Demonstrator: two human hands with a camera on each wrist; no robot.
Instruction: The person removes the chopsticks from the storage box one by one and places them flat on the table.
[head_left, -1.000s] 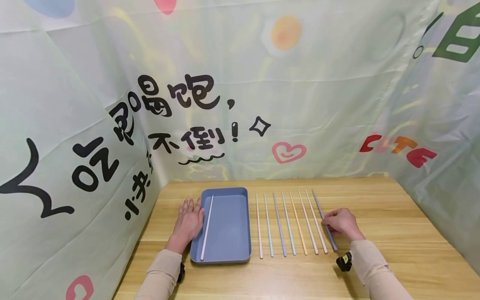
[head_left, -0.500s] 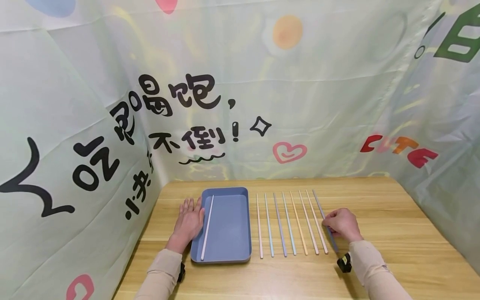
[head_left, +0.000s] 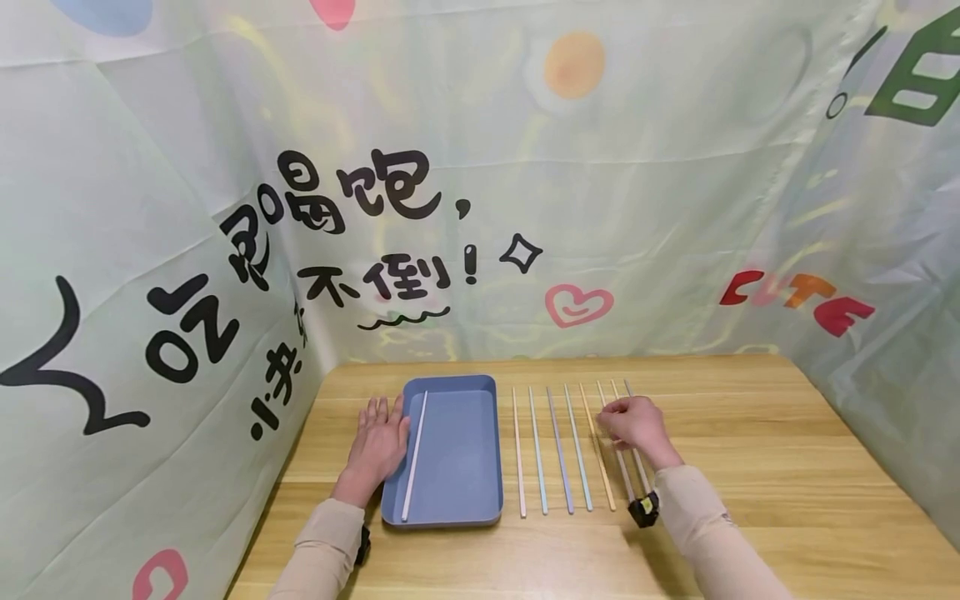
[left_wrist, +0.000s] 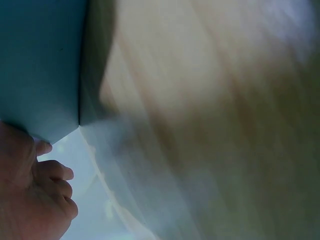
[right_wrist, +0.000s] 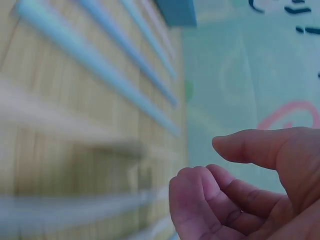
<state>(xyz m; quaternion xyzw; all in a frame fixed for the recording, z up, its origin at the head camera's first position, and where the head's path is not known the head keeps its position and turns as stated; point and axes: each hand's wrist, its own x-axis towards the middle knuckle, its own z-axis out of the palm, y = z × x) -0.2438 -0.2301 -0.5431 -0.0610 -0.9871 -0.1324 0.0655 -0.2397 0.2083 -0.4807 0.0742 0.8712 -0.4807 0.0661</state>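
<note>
My left hand (head_left: 381,448) rests beside the left wall of the blue tray (head_left: 459,454), its thumb on the rim. In the tray a pale pink chopstick (head_left: 414,458) lies lengthwise. My right hand (head_left: 636,423) hovers above the right part of a row of chopsticks on the table. Its thumb and fingers stand apart in the right wrist view, nothing between them. Nearest its fingertips is a yellow chopstick (head_left: 606,473). My hand and wrist partly hide two pale chopsticks (head_left: 624,475) and a purple chopstick (head_left: 628,386), whose far tip shows.
Left of the yellow one lie a teal chopstick (head_left: 578,450), a purple one (head_left: 559,450), a light blue one (head_left: 537,450) and a pink one (head_left: 518,450), spaced apart. Printed cloth (head_left: 637,250) walls in the wooden table (head_left: 787,467) at the back and sides.
My right hand has let go of the purple chopstick at the row's right end and moved left over the neighbouring chopsticks. The left hand and the tray stay put.
</note>
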